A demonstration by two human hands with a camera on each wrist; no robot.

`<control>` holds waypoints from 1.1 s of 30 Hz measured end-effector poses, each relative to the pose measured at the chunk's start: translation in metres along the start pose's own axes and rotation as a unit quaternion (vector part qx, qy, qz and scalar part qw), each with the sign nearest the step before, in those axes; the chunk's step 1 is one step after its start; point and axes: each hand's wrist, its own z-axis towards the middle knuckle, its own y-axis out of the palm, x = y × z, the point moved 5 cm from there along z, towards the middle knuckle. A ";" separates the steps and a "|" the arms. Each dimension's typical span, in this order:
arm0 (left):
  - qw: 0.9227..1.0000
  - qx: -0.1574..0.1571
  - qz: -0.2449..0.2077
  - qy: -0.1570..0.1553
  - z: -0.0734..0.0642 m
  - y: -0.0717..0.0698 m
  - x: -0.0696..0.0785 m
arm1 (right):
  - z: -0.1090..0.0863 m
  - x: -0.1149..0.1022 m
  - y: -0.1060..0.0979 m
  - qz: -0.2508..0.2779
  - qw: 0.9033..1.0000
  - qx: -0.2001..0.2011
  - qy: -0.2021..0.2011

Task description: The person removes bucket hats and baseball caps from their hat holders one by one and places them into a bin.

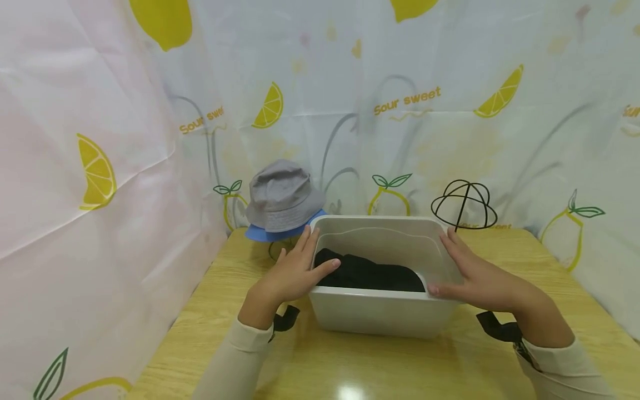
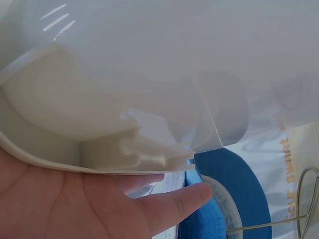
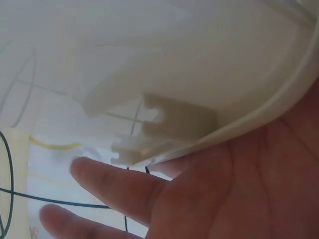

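A white plastic bin (image 1: 380, 314) stands on the table between both hands, its near wall facing me. Folded black cloth (image 1: 370, 273) lies inside it. Against the bin's left side lies my left hand (image 1: 292, 272), thumb over the rim and fingers extended. On the opposite side, my right hand (image 1: 480, 278) rests with straight fingers along the wall and its thumb at the near right corner. The left wrist view shows the palm (image 2: 99, 209) right under the bin's rim. In the right wrist view, the fingers (image 3: 114, 186) stretch out below the rim.
Behind the bin at left, a grey bucket hat (image 1: 285, 194) sits over a blue hat (image 1: 257, 234) on a wire stand. A bare black wire hat stand (image 1: 462, 205) is at the back right. Lemon-print cloth (image 1: 340, 72) hangs around the wooden table (image 1: 200, 328).
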 end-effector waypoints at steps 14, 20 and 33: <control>1.000 -0.007 0.000 -0.004 0.000 -0.003 0.003 | -0.002 0.000 0.001 -0.022 0.999 0.007 0.023; 1.000 -0.010 -0.001 -0.003 -0.002 -0.002 0.002 | -0.003 0.001 0.003 -0.018 0.999 0.002 0.030; 1.000 -0.009 0.016 0.015 -0.002 -0.003 0.002 | -0.004 0.000 0.003 -0.018 0.999 0.006 0.029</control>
